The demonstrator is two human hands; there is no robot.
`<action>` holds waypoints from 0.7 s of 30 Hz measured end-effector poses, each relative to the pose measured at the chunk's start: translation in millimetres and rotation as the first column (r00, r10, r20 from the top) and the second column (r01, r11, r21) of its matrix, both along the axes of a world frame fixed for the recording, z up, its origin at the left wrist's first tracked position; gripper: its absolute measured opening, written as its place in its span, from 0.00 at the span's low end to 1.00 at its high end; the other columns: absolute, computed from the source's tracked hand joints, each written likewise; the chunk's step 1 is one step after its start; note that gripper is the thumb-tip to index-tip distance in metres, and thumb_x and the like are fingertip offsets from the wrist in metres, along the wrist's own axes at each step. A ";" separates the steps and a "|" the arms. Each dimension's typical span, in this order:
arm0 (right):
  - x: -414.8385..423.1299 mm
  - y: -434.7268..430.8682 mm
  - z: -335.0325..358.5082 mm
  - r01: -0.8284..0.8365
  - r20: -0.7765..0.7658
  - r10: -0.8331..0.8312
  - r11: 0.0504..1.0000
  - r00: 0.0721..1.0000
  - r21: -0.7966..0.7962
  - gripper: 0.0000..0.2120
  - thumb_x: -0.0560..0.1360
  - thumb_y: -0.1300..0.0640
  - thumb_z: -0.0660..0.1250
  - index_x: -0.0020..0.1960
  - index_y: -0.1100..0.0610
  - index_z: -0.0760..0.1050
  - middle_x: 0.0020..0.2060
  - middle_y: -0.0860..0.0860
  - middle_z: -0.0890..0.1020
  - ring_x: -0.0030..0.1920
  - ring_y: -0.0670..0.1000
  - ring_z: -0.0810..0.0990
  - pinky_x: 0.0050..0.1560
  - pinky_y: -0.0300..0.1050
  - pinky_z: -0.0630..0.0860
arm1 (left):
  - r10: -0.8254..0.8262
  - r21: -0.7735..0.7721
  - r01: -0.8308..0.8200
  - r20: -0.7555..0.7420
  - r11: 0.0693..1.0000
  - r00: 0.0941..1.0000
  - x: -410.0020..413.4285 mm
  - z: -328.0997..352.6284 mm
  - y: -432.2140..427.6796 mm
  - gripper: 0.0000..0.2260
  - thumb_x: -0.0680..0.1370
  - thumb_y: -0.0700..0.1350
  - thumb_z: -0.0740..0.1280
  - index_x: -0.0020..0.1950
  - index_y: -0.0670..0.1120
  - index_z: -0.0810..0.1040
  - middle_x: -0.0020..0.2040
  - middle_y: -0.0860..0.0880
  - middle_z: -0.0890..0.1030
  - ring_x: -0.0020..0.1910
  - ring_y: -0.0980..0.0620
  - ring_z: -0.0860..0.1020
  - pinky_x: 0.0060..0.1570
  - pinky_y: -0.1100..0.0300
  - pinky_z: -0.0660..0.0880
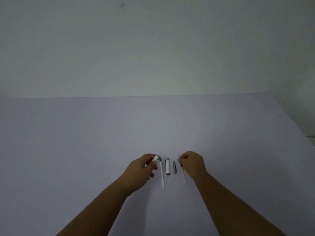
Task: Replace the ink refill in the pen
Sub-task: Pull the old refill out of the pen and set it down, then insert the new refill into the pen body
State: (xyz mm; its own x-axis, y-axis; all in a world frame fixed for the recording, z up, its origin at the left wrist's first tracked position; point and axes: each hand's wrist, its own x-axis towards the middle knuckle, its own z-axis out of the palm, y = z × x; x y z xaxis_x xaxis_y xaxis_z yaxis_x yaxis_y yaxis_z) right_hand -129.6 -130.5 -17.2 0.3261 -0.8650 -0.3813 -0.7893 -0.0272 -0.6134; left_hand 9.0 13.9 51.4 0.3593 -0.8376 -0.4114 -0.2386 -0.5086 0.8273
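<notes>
My left hand [144, 169] grips a short white pen barrel [156, 158] with a dark end, held just above the table. Right beside it a thin white refill [162, 174] lies lengthwise on the table. A white pen cap [167, 166] with a dark tip rests in the middle. To its right lies a small dark pointed tip piece [174, 167]. My right hand [191, 163] pinches a thin clear refill [183, 171] with a yellowish band, its lower end slanting toward me.
The parts lie on a pale lilac table [85, 150] that spreads wide on all sides. A plain whitish wall [153, 48] rises behind the table's far edge. The table's right edge runs diagonally at the far right.
</notes>
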 end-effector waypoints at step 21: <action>23.1 64.1 15.7 -0.421 -0.182 0.396 0.898 0.900 -0.125 0.09 0.77 0.52 0.63 0.49 0.56 0.78 0.46 0.55 0.82 0.48 0.54 0.81 0.48 0.44 0.77 | 0.096 -0.053 -0.095 0.016 0.994 0.995 9.0 -2.9 6.0 0.09 0.80 0.46 0.59 0.58 0.54 0.75 0.46 0.52 0.79 0.41 0.54 0.80 0.44 0.62 0.77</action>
